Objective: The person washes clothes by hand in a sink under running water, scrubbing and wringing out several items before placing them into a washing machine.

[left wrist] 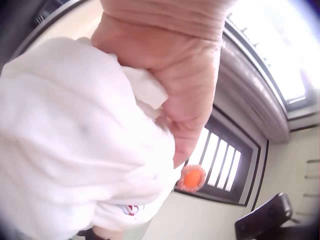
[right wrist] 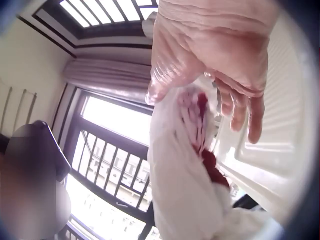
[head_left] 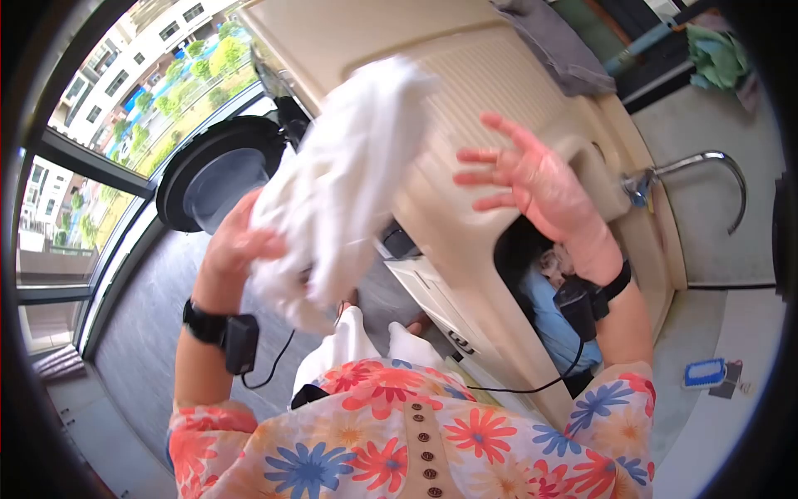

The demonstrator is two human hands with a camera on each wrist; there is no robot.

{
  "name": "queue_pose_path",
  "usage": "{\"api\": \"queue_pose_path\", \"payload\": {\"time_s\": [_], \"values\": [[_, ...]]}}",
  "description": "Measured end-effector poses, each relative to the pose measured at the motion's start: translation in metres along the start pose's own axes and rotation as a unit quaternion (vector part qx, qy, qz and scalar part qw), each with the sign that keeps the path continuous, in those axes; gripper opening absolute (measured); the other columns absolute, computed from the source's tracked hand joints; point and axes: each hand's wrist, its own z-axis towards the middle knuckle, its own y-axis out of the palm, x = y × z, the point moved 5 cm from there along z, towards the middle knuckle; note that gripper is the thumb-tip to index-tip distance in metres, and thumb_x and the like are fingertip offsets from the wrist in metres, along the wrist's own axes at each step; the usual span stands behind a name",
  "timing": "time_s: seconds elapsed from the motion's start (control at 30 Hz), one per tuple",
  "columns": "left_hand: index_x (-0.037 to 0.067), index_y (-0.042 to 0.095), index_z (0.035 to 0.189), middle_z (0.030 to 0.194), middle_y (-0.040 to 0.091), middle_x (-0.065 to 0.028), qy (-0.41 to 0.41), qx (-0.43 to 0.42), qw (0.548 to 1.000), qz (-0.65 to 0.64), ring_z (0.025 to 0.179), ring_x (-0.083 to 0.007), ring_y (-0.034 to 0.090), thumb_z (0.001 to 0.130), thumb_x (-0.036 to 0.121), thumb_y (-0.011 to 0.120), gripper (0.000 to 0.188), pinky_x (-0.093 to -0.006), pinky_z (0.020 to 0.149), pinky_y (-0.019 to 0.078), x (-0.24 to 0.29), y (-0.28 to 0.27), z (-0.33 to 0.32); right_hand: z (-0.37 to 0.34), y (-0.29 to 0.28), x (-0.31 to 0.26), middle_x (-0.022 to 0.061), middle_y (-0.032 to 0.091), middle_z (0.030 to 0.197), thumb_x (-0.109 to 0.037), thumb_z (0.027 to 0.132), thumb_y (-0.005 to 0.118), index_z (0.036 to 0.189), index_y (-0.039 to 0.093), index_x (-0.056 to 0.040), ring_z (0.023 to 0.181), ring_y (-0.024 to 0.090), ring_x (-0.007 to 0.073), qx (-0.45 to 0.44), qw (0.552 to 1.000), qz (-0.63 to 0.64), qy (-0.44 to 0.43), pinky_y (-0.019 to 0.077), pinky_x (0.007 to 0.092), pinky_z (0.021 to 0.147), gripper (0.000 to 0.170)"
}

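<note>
A bunched white garment [head_left: 341, 158] hangs in front of the body, blurred in the head view. My left hand [head_left: 237, 245] grips its left edge, with the thumb pressed over the fabric in the left wrist view; the other fingers are hidden behind the cloth. A small logo shows on the garment [left wrist: 85, 130] there, and a dark red patch [right wrist: 212, 167] shows in the right wrist view. My right hand [head_left: 540, 179], wet-looking, is held up above the sink's edge with fingers spread and nothing in it.
A beige sink counter [head_left: 465, 258] with a ridged washboard runs alongside. Blue cloth [head_left: 553, 312] lies in its basin, below a curved faucet [head_left: 706, 158]. At the left stands a round black-rimmed washer door [head_left: 220, 179]. Grey cloth [head_left: 557, 41] drapes over the counter's far edge.
</note>
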Motion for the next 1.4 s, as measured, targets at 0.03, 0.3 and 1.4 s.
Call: {"api": "queue_pose_path", "payload": {"time_s": [0.03, 0.3, 1.4], "values": [[-0.008, 0.042, 0.120, 0.108, 0.057, -0.0107, -0.014, 0.046, 0.999, 0.011, 0.099, -0.0162, 0.055, 0.057, 0.019, 0.068, 0.074, -0.0283, 0.088, 0.0417, -0.011, -0.038, -0.021, 0.006, 0.003, 0.013, 0.0173, 0.052, 0.114, -0.027, 0.086, 0.057, 0.132, 0.031, -0.0089, 0.100, 0.057, 0.0277, 0.017, 0.999, 0.000, 0.031, 0.0516, 0.0346, 0.073, 0.056], [0.002, 0.054, 0.109, 0.097, 0.062, -0.0120, -0.199, 0.351, 0.858, -0.316, 0.089, -0.0274, 0.060, 0.077, 0.028, 0.053, 0.042, -0.0428, 0.083, 0.0475, -0.228, -0.226, -0.162, -0.015, -0.020, 0.058, 0.0125, 0.059, 0.095, -0.012, 0.087, 0.053, 0.122, 0.040, -0.0017, 0.081, 0.062, 0.0220, 0.155, 0.978, 0.022, 0.141, 0.0512, 0.0297, 0.064, 0.040], [0.010, 0.039, 0.129, 0.114, 0.054, -0.0046, -0.080, 0.224, 0.971, 0.011, 0.098, -0.0143, 0.053, 0.090, 0.023, 0.047, 0.042, -0.0288, 0.082, 0.0414, -0.127, -0.241, 0.107, -0.319, -0.230, 0.172, 0.0104, 0.055, 0.108, -0.014, 0.070, 0.067, 0.122, 0.045, -0.0056, 0.088, 0.057, 0.0212, 0.366, 0.791, -0.418, 0.255, 0.0477, 0.0307, 0.073, 0.057]]}}
